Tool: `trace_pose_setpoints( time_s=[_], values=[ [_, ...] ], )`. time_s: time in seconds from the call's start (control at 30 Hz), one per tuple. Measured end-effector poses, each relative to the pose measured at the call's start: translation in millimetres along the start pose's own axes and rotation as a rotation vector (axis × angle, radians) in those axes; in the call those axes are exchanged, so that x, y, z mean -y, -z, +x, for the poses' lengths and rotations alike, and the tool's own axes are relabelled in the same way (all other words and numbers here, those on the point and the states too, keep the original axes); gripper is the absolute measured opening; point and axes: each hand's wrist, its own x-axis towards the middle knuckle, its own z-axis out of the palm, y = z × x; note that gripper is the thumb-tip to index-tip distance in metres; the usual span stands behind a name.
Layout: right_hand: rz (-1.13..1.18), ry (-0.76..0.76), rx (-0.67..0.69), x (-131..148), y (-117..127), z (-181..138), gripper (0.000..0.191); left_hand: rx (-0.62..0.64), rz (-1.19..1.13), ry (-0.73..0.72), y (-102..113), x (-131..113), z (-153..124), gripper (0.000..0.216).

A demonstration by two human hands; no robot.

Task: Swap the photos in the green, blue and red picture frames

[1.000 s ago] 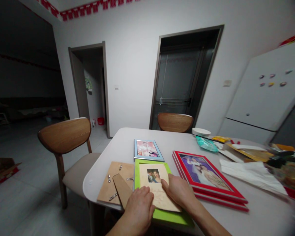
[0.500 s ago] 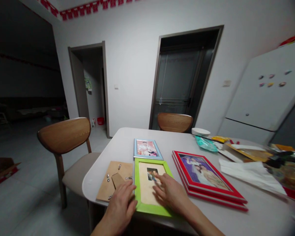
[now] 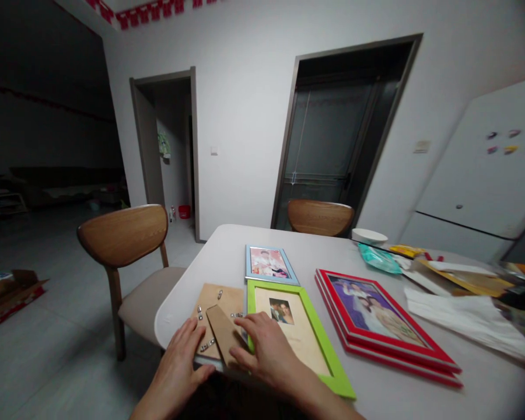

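The brown backing board (image 3: 229,296), with metal clips and a brown stand leg (image 3: 221,333), lies at the table's near left corner. My left hand (image 3: 180,360) rests along the board's left edge, open, thumb apart from the fingers. Over the board's right side is my right hand (image 3: 269,350), thumb and index finger apart near the stand leg; its fingertips partly cover the board. Under the right wrist lies a lime-green photo frame (image 3: 317,326), its cream sheet bearing a small photo (image 3: 282,311) of two people. Beyond it sits a light-blue photo frame (image 3: 270,263).
Two stacked red photo frames (image 3: 385,315) lie to the right. White paper (image 3: 468,315), a teal packet (image 3: 380,259) and a white bowl (image 3: 369,236) are farther right. Wooden chairs stand at the left (image 3: 126,233) and the far side (image 3: 320,217).
My right hand has moved left from the small photo to the backing board. My left hand has shifted left to the board's left edge. The view has turned slightly left.
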Motion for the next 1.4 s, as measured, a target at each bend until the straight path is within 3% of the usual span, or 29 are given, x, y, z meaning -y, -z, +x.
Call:
trace_pose_setpoints(
  time_s=[0.17,0.3,0.4,0.5,0.63,0.77,1.0,1.27,1.33,1.4],
  values=[
    [-0.041,-0.025,-0.022,25,-29,11,0.034,-0.037,0.023,-0.024,-3,12,0,0.053],
    [0.184,-0.018,-0.088,24,-27,10,0.041,-0.101,-0.036,-0.104,9,11,4,0.044],
    [0.290,-0.012,-0.148,17,-2,1,0.042,-0.163,-0.104,-0.164,20,-12,10,0.042],
    [0.277,-0.027,-0.159,0,28,-15,0.036,-0.114,-0.167,-0.198,22,-48,17,0.041],
    [0.254,-0.098,-0.129,-38,49,-41,0.031,0.055,-0.219,-0.264,1,-90,24,0.039],
    [0.211,-0.199,-0.096,-69,47,-62,0.030,0.148,-0.233,-0.301,-23,-110,26,0.032],
    [0.061,-0.205,-0.138,-80,25,-61,0.037,0.185,-0.157,-0.290,-25,-113,30,0.020],
    [-0.081,-0.183,-0.176,-87,12,-53,0.031,0.198,-0.109,-0.290,-30,-108,34,0.009],
    [-0.083,-0.157,-0.160,-86,13,-57,0.030,0.196,-0.107,-0.266,-34,-104,30,0.021],
    [-0.071,-0.140,-0.141,-84,15,-60,0.029,0.207,-0.102,-0.248,-37,-100,27,0.048]
  ],
)
